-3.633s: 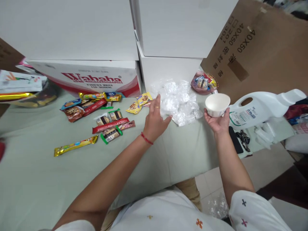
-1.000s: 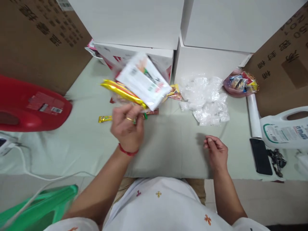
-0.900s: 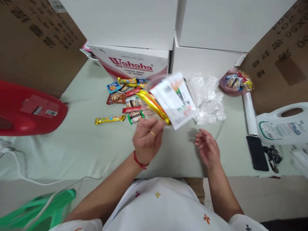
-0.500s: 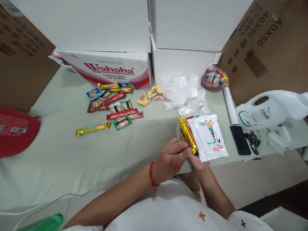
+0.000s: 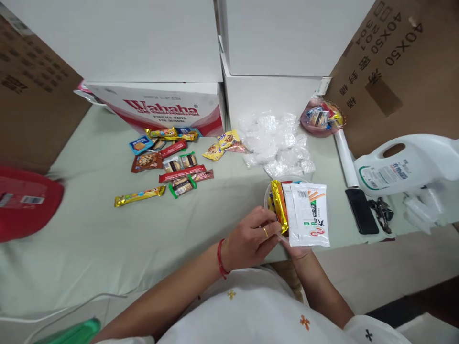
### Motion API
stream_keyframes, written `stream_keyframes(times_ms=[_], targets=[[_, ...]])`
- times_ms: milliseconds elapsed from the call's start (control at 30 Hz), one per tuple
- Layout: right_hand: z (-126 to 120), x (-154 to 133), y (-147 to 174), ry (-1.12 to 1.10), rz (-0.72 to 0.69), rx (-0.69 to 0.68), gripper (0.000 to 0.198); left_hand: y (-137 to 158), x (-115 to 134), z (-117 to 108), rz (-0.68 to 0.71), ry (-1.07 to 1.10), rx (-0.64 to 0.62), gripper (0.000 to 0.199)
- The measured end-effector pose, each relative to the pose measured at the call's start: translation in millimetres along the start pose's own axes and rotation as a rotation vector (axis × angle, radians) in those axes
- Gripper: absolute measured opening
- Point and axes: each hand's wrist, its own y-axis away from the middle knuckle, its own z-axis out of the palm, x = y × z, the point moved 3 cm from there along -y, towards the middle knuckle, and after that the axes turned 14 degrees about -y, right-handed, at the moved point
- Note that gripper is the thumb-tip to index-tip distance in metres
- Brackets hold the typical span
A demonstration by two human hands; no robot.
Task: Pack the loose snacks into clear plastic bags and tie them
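Observation:
A clear round plastic tub (image 5: 267,193) stands near the table's front edge, filled with snack packets. A white snack packet (image 5: 308,215) with a picture of sticks leans out over its right side, next to a shiny gold-wrapped snack (image 5: 279,206). My left hand (image 5: 253,236) is closed at the tub's near left side, its fingertips pinching a thin clear edge that looks like the tub's rim. Beneath the white packet, my right hand (image 5: 297,251) supports the tub from the near side, most of its fingers hidden.
Several wrapped snacks (image 5: 182,173) lie to the left, before a Wahaha carton (image 5: 161,110). Crumpled clear plastic bags (image 5: 272,141) sit behind the tub. A bagged snack bundle (image 5: 322,117), a white jug (image 5: 405,162), a phone (image 5: 361,211) and keys (image 5: 383,214) are on the right.
The white packet has turned more upright and sits slightly lower in view. The gold-wrapped snack has also straightened. Both hands stay at the tub, with only small movements.

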Motion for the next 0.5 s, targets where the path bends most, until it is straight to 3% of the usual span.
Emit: stream_keyframes(times_ms=[133,267,400,500], targets=[[36.1,-14.8,-1.7,0.034,-0.013,-0.068,0.061,15.4,-8.2,-11.8,-0.119,-0.074,0.100,0.051],[87.5,-22.5,-24.7,0.061,-0.032,-0.200,0.069,55.9,-37.3,-41.2,-0.465,-0.371,0.261,0.044],[143.8,13.7,-80.8,0.252,-0.060,-0.361,0.076,113.5,-87.7,-71.1,-0.842,-0.554,0.398,0.029],[196.3,53.6,-122.4,0.603,-0.371,-0.505,0.084,143.3,-124.3,-81.4,-0.995,-0.580,0.411,0.033]])
